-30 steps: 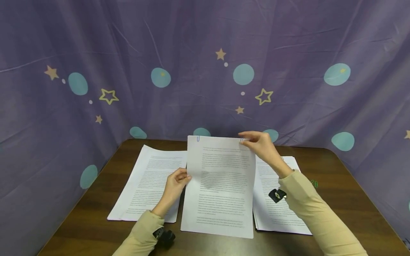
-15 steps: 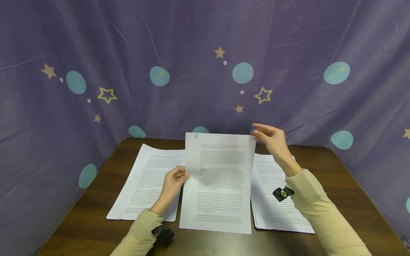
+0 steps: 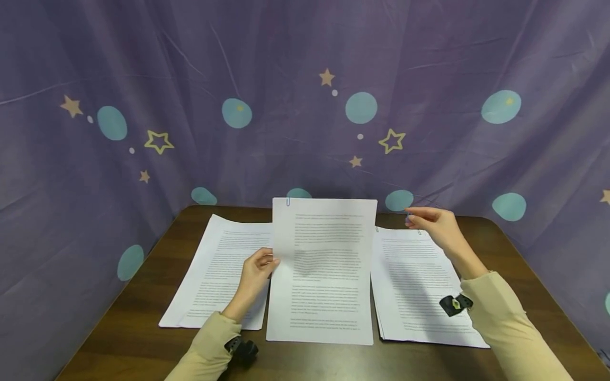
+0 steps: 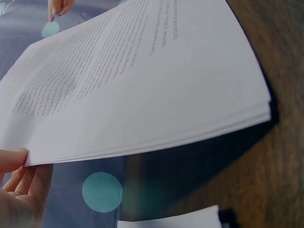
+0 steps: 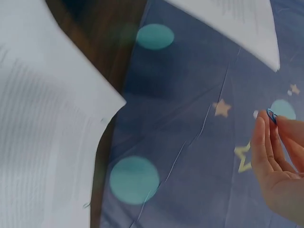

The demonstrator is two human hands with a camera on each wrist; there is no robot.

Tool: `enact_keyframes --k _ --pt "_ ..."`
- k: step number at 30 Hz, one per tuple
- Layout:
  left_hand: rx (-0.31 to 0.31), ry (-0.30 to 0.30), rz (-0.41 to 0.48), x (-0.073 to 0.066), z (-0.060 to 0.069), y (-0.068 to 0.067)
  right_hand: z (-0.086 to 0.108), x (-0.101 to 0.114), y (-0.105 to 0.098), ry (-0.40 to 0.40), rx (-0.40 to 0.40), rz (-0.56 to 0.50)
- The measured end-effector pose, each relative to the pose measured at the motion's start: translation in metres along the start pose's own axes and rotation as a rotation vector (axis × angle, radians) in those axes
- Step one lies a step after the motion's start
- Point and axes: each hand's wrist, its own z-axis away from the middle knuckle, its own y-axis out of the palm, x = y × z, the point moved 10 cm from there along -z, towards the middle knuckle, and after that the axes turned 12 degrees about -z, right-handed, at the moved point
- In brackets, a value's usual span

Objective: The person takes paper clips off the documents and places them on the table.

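My left hand (image 3: 254, 272) pinches the left edge of a sheaf of printed paper (image 3: 324, 275), held upright over the middle of the table. The left wrist view shows several sheets layered together, between the thumb (image 4: 14, 159) and curled fingers. A blue paper clip (image 3: 288, 201) sits on the sheaf's top left edge. To the right of the sheaf and apart from it, my right hand (image 3: 438, 227) pinches another blue paper clip (image 5: 271, 115) between thumb and fingertips. This hand hovers above the far edge of the right paper stack (image 3: 424, 296).
A left paper stack (image 3: 229, 275) lies on the brown wooden table (image 3: 128, 317), partly behind my left hand and the sheaf. Small clips (image 3: 419, 232) show at the right stack's top edge. Behind the table hangs a purple curtain (image 3: 286, 63) with stars and blue ovals.
The right hand has drawn the blue paper clip off the sheaf's top right corner and carried it rightward, then down over the right stack. The left hand keeps its grip, nearly still.
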Motion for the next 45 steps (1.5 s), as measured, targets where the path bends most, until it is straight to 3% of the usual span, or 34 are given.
enact_keyframes --k 4,7,10,13,17,24,26,32,39,45 --pt "0.005 -0.010 -0.003 0.000 0.000 0.000 0.009 -0.009 -0.014 0.023 -0.008 0.010" --pt "0.007 -0.006 -0.004 -0.001 0.000 0.000 0.013 -0.028 -0.029 0.038 -0.005 0.006" --pt "0.009 -0.012 -0.003 0.000 0.000 0.001 0.009 -0.073 -0.056 0.025 0.016 -0.083" --pt "0.008 -0.022 -0.007 0.000 0.000 0.001 0.003 -0.136 -0.093 0.041 -0.026 -0.103" --pt "0.004 -0.018 -0.013 -0.001 0.001 0.001 0.003 -0.196 -0.133 0.104 -0.132 0.043" --pt "0.012 -0.014 0.004 0.000 0.002 0.002 0.029 -0.199 -0.146 0.173 -0.134 0.017" --pt "0.009 -0.018 0.003 0.000 0.002 0.002 0.033 -0.206 -0.154 0.183 -0.166 0.052" --pt "0.014 -0.043 -0.038 0.003 0.002 0.001 0.048 -0.199 -0.156 0.213 -0.163 -0.030" --pt "0.016 -0.057 -0.031 0.004 0.002 -0.001 0.064 -0.153 -0.129 0.261 -0.076 -0.143" --pt "0.013 -0.052 -0.044 0.001 0.002 -0.001 0.076 -0.141 -0.122 0.340 -0.075 -0.039"
